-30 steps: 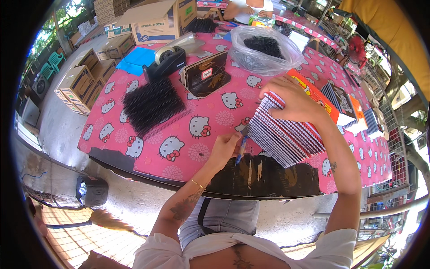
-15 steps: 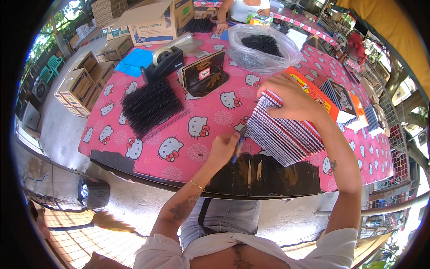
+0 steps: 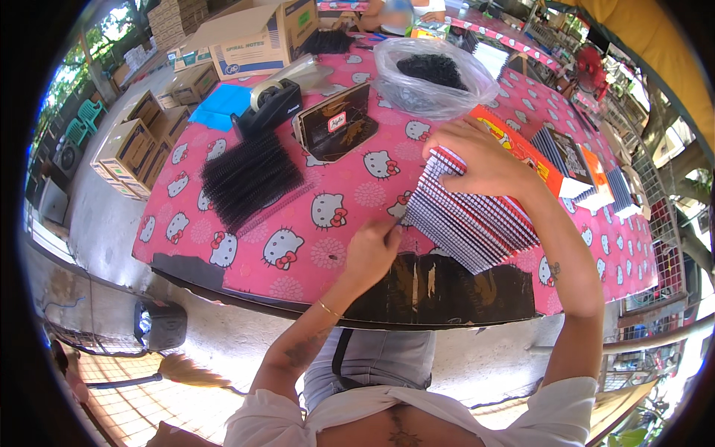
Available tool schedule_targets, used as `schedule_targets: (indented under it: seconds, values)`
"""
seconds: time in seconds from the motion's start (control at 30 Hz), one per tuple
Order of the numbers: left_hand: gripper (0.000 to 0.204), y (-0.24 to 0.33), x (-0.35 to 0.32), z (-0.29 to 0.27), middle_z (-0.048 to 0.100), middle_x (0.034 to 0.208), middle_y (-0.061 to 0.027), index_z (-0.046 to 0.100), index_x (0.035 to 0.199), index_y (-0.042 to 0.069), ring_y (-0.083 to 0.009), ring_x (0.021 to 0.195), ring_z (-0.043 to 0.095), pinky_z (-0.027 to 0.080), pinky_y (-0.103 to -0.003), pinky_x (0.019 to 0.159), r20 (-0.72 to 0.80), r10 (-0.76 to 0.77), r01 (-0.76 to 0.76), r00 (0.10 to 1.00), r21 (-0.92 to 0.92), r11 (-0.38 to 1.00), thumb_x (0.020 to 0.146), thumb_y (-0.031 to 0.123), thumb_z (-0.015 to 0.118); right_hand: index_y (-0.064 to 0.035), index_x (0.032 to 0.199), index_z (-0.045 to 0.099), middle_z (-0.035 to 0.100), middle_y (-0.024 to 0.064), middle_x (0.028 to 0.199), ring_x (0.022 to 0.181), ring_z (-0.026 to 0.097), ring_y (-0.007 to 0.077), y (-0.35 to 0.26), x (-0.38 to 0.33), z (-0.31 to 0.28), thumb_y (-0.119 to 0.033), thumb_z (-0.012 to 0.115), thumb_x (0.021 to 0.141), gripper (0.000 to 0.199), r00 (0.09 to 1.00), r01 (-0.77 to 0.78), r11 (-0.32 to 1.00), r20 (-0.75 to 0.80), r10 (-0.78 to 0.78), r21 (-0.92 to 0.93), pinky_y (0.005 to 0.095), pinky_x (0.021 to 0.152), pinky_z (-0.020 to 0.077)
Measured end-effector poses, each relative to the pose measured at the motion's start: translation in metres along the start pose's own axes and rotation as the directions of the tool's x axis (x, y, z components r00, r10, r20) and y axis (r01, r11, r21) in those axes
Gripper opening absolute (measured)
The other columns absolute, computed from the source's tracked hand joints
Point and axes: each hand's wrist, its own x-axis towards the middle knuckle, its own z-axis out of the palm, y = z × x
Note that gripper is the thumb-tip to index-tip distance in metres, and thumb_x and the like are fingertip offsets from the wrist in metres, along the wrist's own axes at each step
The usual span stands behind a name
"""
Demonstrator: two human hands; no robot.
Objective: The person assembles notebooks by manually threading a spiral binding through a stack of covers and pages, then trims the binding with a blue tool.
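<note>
My right hand [image 3: 480,160] presses down on the far end of a fanned stack of thin red-and-white notebooks [image 3: 469,223] lying on the pink cartoon-cat tablecloth [image 3: 298,231]. At the stack's near left corner my left hand [image 3: 372,249] pinches its edge with closed fingers; what sits between the fingertips is too small to make out. A pile of black spiral binding coils [image 3: 246,179] lies to the left of my left hand, apart from it.
Behind the stack sit a clear plastic bag of black coils [image 3: 436,78], a dark binding tool [image 3: 335,123], a tape dispenser [image 3: 272,104] and a cardboard box [image 3: 253,37]. More notebooks [image 3: 566,160] lie at right. Cartons [image 3: 126,149] stand on the floor left. Another person [image 3: 402,11] sits opposite.
My left hand has shifted slightly up along the stack's near corner. My right hand stays on the far end of the stack.
</note>
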Motion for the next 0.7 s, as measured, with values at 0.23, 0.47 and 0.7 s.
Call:
schedule_targets:
  seconds: [0.23, 0.47, 0.7]
  values:
    - [0.039, -0.003, 0.009, -0.011, 0.068, 0.086, -0.0161, 0.058, 0.114, -0.009, -0.0267, 0.071, 0.070, 0.059, -0.036, 0.064, 0.615, -0.515, 0.781, 0.597, -0.593, 0.197, 0.096, 0.025, 0.056, -0.0138, 0.106, 0.059, 0.059, 0.0055, 0.109, 0.120, 0.050, 0.0284, 0.002, -0.001, 0.001, -0.020, 0.069, 0.070, 0.038, 1.000, 0.007, 1.000, -0.010, -0.007, 0.006, 0.0502, 0.111, 0.0263]
    - [0.040, -0.003, 0.002, -0.003, 0.068, 0.086, -0.0162, 0.058, 0.114, -0.009, -0.0269, 0.070, 0.070, 0.059, -0.036, 0.064, 0.330, -0.430, 0.535, 0.840, -0.378, 0.755, 0.096, 0.026, 0.056, -0.0138, 0.104, 0.059, 0.059, 0.0051, 0.107, 0.115, 0.051, 0.0284, 0.001, -0.002, 0.001, -0.017, 0.071, 0.069, 0.037, 0.999, 0.036, 0.999, -0.037, -0.036, -0.014, 0.0473, 0.107, 0.0307]
    - [0.037, -0.008, 0.018, -0.018, 0.069, 0.086, -0.0169, 0.058, 0.109, -0.008, -0.0284, 0.074, 0.071, 0.059, -0.038, 0.066, 0.687, -0.487, 0.841, 0.539, -0.475, 0.260, 0.097, 0.026, 0.052, -0.0137, 0.103, 0.059, 0.059, 0.0043, 0.105, 0.112, 0.052, 0.0280, 0.005, -0.003, 0.003, -0.015, 0.072, 0.067, 0.038, 0.995, 0.066, 0.998, -0.074, -0.068, -0.020, 0.0465, 0.103, 0.0334]
